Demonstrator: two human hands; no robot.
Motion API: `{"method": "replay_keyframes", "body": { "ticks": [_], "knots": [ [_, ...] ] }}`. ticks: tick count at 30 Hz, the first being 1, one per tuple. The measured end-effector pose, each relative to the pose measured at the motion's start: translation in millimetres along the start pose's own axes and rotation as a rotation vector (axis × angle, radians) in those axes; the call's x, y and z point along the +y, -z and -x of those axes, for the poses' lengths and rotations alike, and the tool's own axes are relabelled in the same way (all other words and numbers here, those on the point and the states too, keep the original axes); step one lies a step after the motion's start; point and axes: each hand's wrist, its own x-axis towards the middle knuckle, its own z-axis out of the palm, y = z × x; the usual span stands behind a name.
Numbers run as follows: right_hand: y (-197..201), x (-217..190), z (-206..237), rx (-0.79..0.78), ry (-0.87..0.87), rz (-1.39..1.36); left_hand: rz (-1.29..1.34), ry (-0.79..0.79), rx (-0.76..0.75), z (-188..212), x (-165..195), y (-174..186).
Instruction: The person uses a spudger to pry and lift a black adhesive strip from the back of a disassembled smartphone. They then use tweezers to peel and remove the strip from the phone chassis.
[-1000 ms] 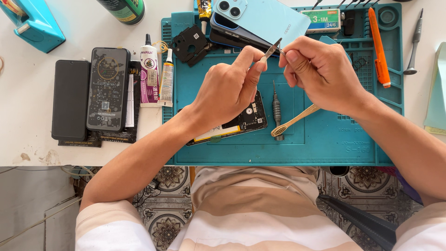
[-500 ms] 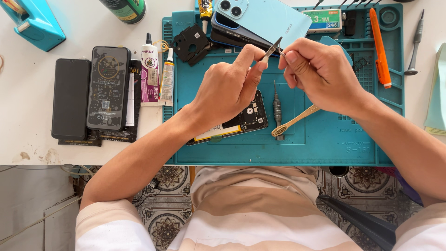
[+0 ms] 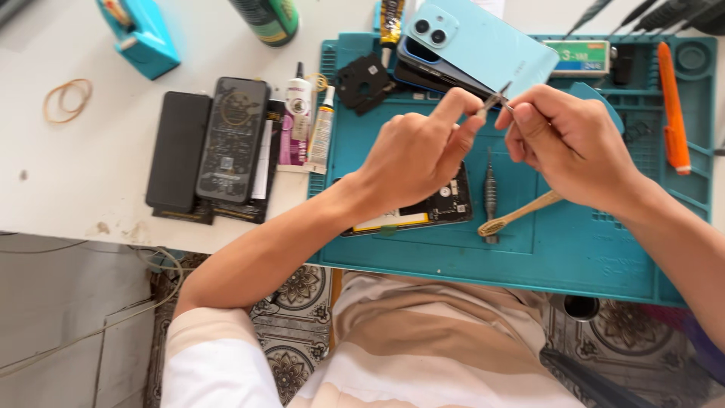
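A: Left hand (image 3: 411, 155)?
B: Pinching thin metal tweezers (image 3: 496, 98) above the teal rubber work mat (image 3: 574, 249), tips meeting the right hand (image 3: 574, 147).
A: Right hand?
B: Fingers are curling closed at the tweezer tips; can't tell what they're gripping.
A: On the mat?
B: An opened phone with exposed circuit board (image 3: 423, 215) is lying under the left wrist; a bamboo toothbrush (image 3: 517, 215) is lying below the right hand. A pale blue phone back cover (image 3: 483, 45) is sitting at the mat's far edge.

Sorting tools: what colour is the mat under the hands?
Teal work mat, clearest in the head view.
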Motion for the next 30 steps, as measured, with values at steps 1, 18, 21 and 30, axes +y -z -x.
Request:
{"method": "replay_keyframes", "body": {
  "ticks": [1,18,21,30],
  "knots": [
    [-0.5,0.6,-0.4,-0.002,-0.006,0.001,0.024,0.007,-0.016,0.9,-0.2,0.5],
    [-2.6,11.8,-0.8,0.063,-0.034,-0.14,0.23,0.027,-0.038,2.8,-2.6,-2.0],
    [-0.6,9.2,2.3,0.058,-0.05,-0.104,0.379,0.104,-0.074,3.5,0.0,2.4],
    [4.7,5.4,1.2,0.05,0.021,-0.143,0.464,0.164,-0.099,0.8,4.5,9.0]
  ]
}}
